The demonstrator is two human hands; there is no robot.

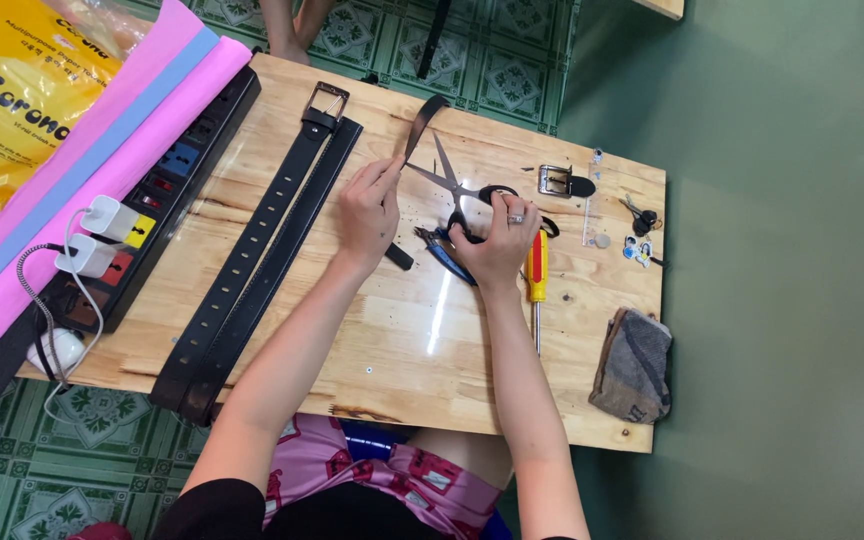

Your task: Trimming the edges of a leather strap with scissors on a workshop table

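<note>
Right hand (500, 238) grips black handles of scissors (455, 185), fingers through loops; blades parted, tips pointing far-left, long axis running diagonal from near-right to far-left. Left hand (369, 208) pinches black strap end (422, 122) between thumb and fingers; strap rises far-right from pinch, at blade mouth. Mid-table, far half. Two black belts (257, 262) lie left, diagonal, buckle far. Red-yellow screwdriver (537, 285) just right of right hand, shaft pointing near.

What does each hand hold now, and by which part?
The right hand holds the black-handled scissors by the handle loops. The left hand pinches the end of a black belt strip at the open blades.
</note>
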